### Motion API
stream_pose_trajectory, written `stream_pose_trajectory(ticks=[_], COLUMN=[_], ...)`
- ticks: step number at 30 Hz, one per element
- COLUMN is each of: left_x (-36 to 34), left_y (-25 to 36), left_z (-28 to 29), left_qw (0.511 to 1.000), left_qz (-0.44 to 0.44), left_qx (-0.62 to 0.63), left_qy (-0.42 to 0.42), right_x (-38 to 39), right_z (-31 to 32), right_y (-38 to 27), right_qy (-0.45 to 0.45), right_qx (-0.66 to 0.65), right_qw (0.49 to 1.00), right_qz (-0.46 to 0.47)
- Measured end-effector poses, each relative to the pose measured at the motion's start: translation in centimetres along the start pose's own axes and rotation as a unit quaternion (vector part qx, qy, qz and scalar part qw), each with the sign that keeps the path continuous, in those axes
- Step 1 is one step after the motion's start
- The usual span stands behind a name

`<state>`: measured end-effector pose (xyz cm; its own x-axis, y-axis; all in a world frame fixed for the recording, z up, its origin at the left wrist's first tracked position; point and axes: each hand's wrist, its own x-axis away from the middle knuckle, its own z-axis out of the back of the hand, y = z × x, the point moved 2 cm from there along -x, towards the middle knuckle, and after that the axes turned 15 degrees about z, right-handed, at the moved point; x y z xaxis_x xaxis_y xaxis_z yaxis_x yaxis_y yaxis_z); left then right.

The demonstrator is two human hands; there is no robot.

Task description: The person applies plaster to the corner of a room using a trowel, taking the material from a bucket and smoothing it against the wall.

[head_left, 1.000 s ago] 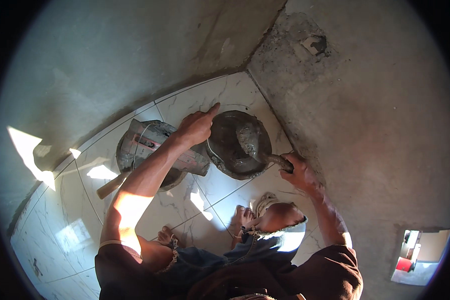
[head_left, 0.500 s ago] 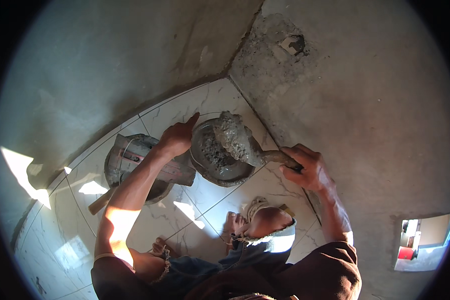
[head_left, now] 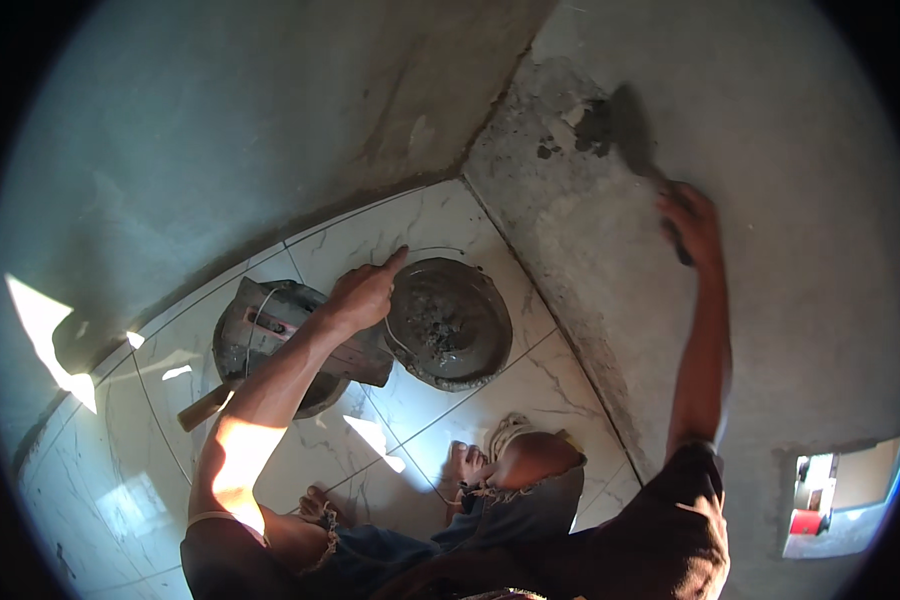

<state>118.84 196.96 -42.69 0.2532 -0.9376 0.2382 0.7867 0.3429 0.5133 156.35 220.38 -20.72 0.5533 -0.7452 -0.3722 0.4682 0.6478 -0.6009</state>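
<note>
My right hand (head_left: 692, 222) is closed round the handle of a trowel (head_left: 632, 128), its blade against the right wall. Dark wet mortar (head_left: 595, 127) lies by the blade's left edge, over part of a rough hole in the wall. Lower left, my left hand (head_left: 363, 298) is at the left rim of a round bucket (head_left: 503, 322), index finger stretched along it and the other fingers curled and partly hidden; it seems to grip the rim. Grey mortar (head_left: 440, 325) with a lumpy middle sits in the bucket.
Under my left forearm a second bucket (head_left: 227, 345) carries a long flat tool (head_left: 360, 362) across its top. A wooden handle (head_left: 203, 408) sticks out beside it. My feet rest on marbled floor tiles (head_left: 410, 400). Bare plastered walls (head_left: 270, 120) meet in the corner ahead.
My right hand has swung the loaded trowel up from over the bucket to the right wall. Mortar now covers part of the hole. My left hand stays at the bucket.
</note>
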Motion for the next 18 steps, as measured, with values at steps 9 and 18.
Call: stream_pose_trajectory(ticks=[9,18], left_x=[0.4,0.5], left_y=[-0.9,-0.4], left_z=[-0.6,-0.2], left_qw=[1.000,1.000], left_qz=[0.029,0.023], left_qx=[-0.003,-0.003], left_qy=[-0.011,-0.022], right_x=[10.2,15.8], right_z=[-6.5,-15.3], right_y=[-6.5,-5.3], right_qy=[-0.236,-0.321], right_qx=[0.130,0.240], right_qw=[0.963,0.912], right_qz=[-0.001,0.086])
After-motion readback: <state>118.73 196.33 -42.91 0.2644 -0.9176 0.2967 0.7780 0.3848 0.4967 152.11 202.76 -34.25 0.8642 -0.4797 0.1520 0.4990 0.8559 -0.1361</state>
